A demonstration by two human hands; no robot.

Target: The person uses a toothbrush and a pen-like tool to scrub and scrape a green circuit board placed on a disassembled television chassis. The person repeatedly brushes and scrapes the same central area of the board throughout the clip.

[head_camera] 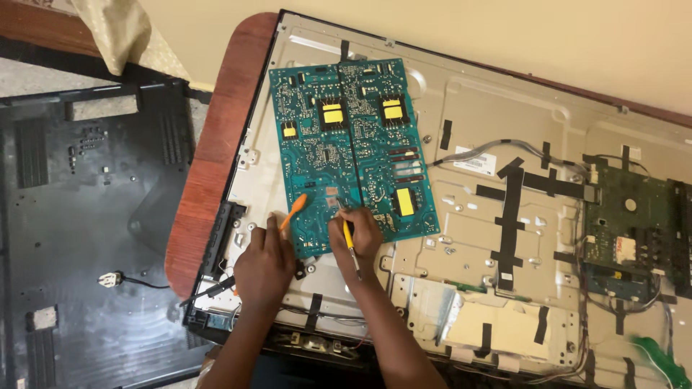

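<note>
Fingers of the left hand are curled narrow around an orange tool, whose tip pokes up past the knuckles onto the lower left part of a teal circuit board. Just right of them, the right hand pinches a yellow-handled tool between fingers and thumb; its upper end meets the board above the fingertips, its dark shaft runs down across the wrist. Both hands rest on the board's lower edge, close together but not touching. Under the board and stretching far right of the fingers lies the bare metal back of a flat screen, crossed by strips of black tape. Well right sits a dark green board. Far left of the fingers a black plastic back cover lies on the floor, beyond the rounded edge of a wooden table
</note>
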